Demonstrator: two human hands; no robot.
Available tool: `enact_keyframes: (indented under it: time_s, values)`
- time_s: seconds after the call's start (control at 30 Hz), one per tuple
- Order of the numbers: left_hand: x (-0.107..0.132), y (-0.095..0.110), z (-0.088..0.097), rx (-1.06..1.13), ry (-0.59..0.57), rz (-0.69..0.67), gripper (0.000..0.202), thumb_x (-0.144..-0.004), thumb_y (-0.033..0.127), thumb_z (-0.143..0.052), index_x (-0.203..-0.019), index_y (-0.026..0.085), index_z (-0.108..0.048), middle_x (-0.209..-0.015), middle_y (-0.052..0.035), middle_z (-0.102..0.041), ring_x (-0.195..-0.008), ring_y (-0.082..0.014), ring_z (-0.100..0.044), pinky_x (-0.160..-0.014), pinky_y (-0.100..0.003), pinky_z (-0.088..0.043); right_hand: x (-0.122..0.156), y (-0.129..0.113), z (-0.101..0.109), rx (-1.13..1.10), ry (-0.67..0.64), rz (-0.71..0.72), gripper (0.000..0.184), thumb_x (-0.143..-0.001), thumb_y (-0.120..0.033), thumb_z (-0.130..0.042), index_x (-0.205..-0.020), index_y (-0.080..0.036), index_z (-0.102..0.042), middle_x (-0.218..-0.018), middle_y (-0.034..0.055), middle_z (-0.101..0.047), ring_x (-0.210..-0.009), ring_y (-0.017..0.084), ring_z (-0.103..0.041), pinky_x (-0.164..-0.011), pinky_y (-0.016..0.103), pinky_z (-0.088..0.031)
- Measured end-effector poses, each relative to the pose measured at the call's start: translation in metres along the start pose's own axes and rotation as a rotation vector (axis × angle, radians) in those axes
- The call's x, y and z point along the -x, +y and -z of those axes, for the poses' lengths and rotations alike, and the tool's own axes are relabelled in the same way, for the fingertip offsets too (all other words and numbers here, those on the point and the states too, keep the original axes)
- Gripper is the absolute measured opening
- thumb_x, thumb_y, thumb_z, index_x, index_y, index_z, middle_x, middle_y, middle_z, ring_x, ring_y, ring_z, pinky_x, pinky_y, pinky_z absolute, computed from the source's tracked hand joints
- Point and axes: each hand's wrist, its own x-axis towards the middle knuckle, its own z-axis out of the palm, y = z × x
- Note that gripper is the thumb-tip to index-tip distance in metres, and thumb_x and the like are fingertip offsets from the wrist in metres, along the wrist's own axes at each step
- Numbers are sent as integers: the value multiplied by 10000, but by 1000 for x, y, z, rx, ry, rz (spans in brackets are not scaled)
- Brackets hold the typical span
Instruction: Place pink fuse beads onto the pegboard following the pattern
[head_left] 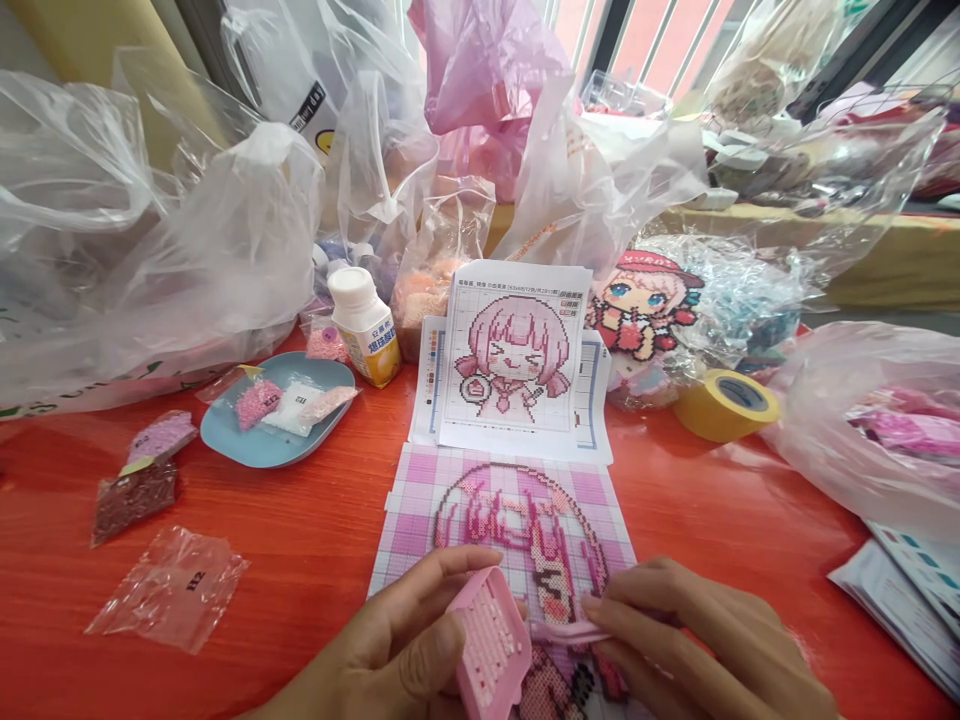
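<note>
My left hand (397, 640) is closed round a small pink bead tray (491, 640), tilted up over the lower edge of a pink grid pegboard (420, 500). On the board lies a partly filled bead picture of a pink-haired figure (525, 530). My right hand (697, 640) pinches a thin pink tool (566, 632) whose tip rests by the tray. A printed pattern sheet (517, 350) of the same figure stands just behind the board.
On the orange table (315, 540) sit a blue dish (240, 440) with bead packets, a small white-capped bottle (364, 325), loose bead bags (169, 590) at left, a yellow tape roll (727, 403) at right, and crumpled plastic bags (187, 240) behind.
</note>
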Motion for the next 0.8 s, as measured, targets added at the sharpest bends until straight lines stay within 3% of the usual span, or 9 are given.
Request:
enact_keyframes:
  time_s: [0.17,0.3,0.47,0.7,0.8]
  values:
    - [0,3,5,-39,1,-17,540,-887,456,-555,-1328,168,-435,-796,-93,-747,-737,-184,-727,-664,-259,-497,0,9,-7,65,171,-71,110,-920,-166,-508,-945,-153,-614,-786,32,-642,-659,87,-617,-562,178,-463]
    - [0,7,2,-40,28,-36,513,-894,446,-546,-1317,171,-456,-791,-74,-729,-752,-190,-711,-697,-286,-493,1,12,-14,103,142,-140,117,-918,-195,-521,-957,-167,-628,-805,31,-636,-666,91,-620,-549,181,-461]
    - [0,9,1,-37,50,-59,449,-878,447,-567,-1245,191,-529,-1020,-112,-711,-714,-175,-689,-672,-291,-477,2,13,-19,70,83,-86,147,-918,-183,-493,-972,-189,-630,-815,22,-653,-684,91,-642,-556,167,-483]
    - [0,6,3,-2,38,-47,450,-857,462,-596,-1188,160,-566,-1045,-162,-723,-934,-241,-696,-721,-282,-475,4,14,-23,33,46,-88,150,-916,-174,-489,-986,-182,-622,-829,20,-648,-679,81,-639,-561,157,-485]
    - [-1,6,3,-2,29,-56,445,-854,456,-604,-1184,159,-573,-1035,-161,-729,-885,-217,-708,-705,-260,-474,5,13,-23,32,36,-97,149,-923,-170,-478,-982,-180,-614,-828,22,-644,-678,81,-634,-557,160,-480]
